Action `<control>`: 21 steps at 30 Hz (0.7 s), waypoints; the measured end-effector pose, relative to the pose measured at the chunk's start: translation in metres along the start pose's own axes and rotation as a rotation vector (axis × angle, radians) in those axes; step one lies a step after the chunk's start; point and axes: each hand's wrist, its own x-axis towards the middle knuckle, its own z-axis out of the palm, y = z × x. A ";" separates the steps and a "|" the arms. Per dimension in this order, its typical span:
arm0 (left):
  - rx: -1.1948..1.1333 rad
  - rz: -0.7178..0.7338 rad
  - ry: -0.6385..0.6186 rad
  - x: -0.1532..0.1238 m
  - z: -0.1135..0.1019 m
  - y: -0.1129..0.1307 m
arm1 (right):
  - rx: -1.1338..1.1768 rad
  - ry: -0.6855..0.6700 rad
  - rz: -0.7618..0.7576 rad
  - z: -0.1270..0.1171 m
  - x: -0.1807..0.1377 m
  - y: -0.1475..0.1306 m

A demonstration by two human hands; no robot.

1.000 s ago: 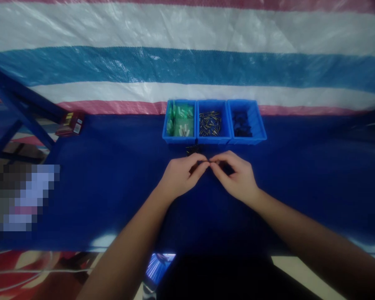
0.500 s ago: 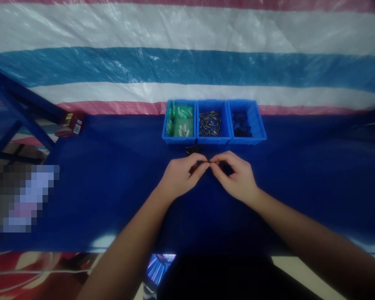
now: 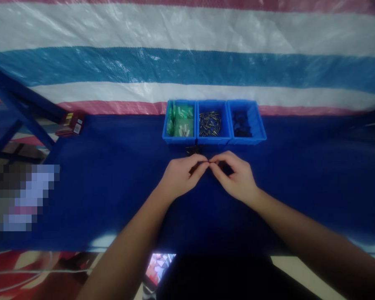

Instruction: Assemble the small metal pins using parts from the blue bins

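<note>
My left hand (image 3: 184, 173) is closed in a pinch, its fingertips meeting those of my right hand (image 3: 234, 173) over the blue table. The right hand pinches too, thumb against forefinger. Whatever lies between the fingertips is small, dark and mostly hidden. Just beyond my left hand sits a little pile of dark pieces with gold-coloured bits (image 3: 193, 149). Behind it stand three joined blue bins: the left bin (image 3: 178, 141) has green and white bagged pieces, the middle bin (image 3: 214, 141) thin black-and-gold pins, the right bin (image 3: 248, 141) dark parts.
A dark red box (image 3: 70, 124) stands at the table's far left, beside a blue metal frame (image 3: 25, 89). A striped plastic sheet (image 3: 187, 66) hangs behind the blue table (image 3: 112, 183). Below the front edge shows a lit screen (image 3: 159, 266).
Both hands stay almost still, fingertips together. The picture on the lit screen below the table edge has changed.
</note>
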 end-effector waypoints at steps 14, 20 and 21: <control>-0.002 -0.008 -0.038 -0.001 -0.001 -0.002 | 0.006 0.031 -0.013 0.003 0.000 0.002; 0.023 -0.009 -0.051 0.000 -0.001 0.000 | -0.005 -0.002 -0.016 0.001 0.000 0.000; 0.007 -0.013 -0.040 0.000 -0.001 0.000 | -0.007 -0.003 -0.013 0.001 0.001 -0.001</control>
